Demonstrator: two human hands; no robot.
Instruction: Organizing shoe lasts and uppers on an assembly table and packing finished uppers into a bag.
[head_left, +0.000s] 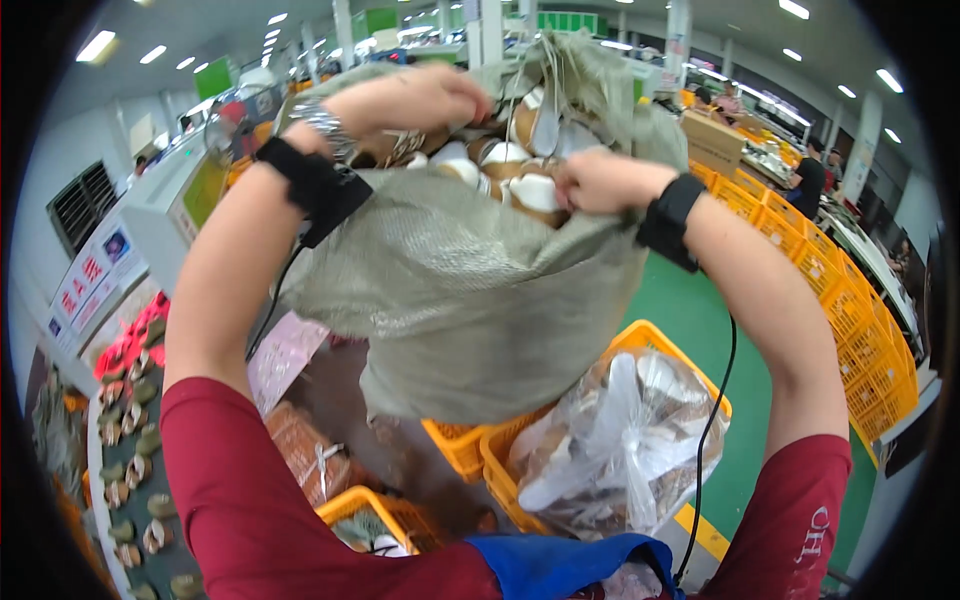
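A large grey-green woven sack (470, 280) fills the middle, its mouth spread wide. Brown, tan and white shoe pieces (505, 155) are heaped inside, and loose strings hang over them near the far rim. My left hand (430, 98) reaches over the sack's left side, fingers curled and smeared by motion, so its grip is unclear. At the right side of the mouth, my right hand (608, 182) is closed, its fingertips against a white and tan piece. Whether it pinches that piece or the sack's edge is hidden. Both wrists wear black straps.
Below the sack stand yellow crates (490, 470); a clear plastic bag (630, 440) of shoe pieces fills one. Shoe parts lie along a conveyor (135, 480) at left. Stacked yellow crates (810, 270) line the right beside a green floor. A cardboard box (712, 140) and people are farther back.
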